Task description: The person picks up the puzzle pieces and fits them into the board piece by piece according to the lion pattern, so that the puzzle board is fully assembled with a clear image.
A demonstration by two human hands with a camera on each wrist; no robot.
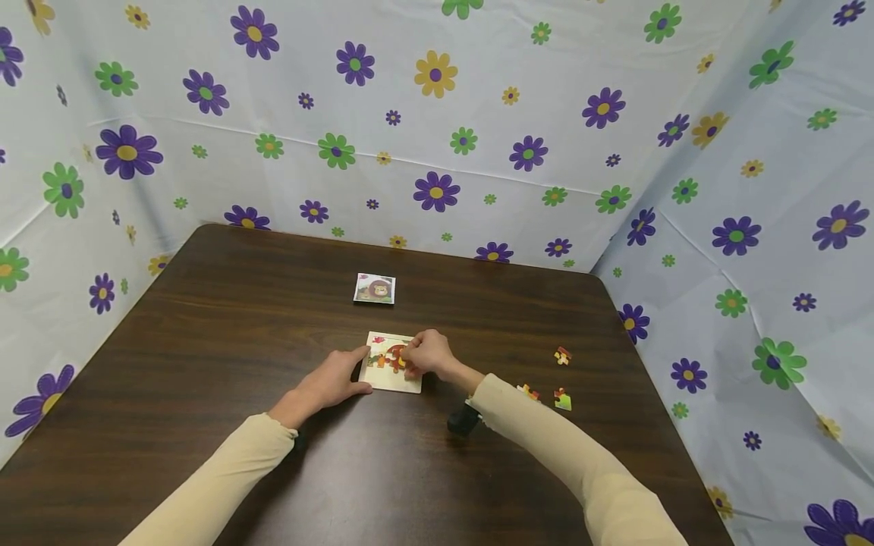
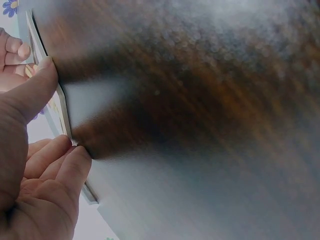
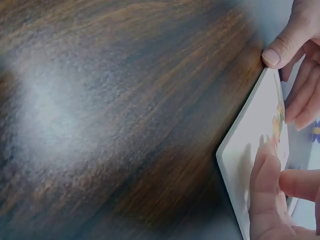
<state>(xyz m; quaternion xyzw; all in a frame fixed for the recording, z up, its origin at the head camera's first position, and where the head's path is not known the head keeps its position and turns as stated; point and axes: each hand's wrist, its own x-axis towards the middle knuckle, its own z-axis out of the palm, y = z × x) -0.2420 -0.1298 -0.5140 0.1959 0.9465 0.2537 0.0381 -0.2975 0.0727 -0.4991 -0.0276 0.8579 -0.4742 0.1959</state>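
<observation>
Any lettering on the lion picture card (image 1: 375,290) is too small for me to read over the head view; I note a brown-maned lion's face and a pink mark at its far left corner. The jigsaw board (image 1: 389,383) lies on the dark wood-grain table (image 1: 382,462), just nearer than the card: pale, rectangular, thin-edged, its near part bare. Orange, green and brown pieces (image 1: 380,361) sit about its middle. I find the left hand (image 1: 332,377) partly spread, holding the board's left edge between thumb and bent fingers. The right hand (image 1: 429,354) has its fingers curled, tips at the pieces on the right half; I cannot tell whether it pinches one. I count three loose pieces (image 1: 563,399) to the right, one partly behind the right sleeve (image 1: 567,447).
</observation>
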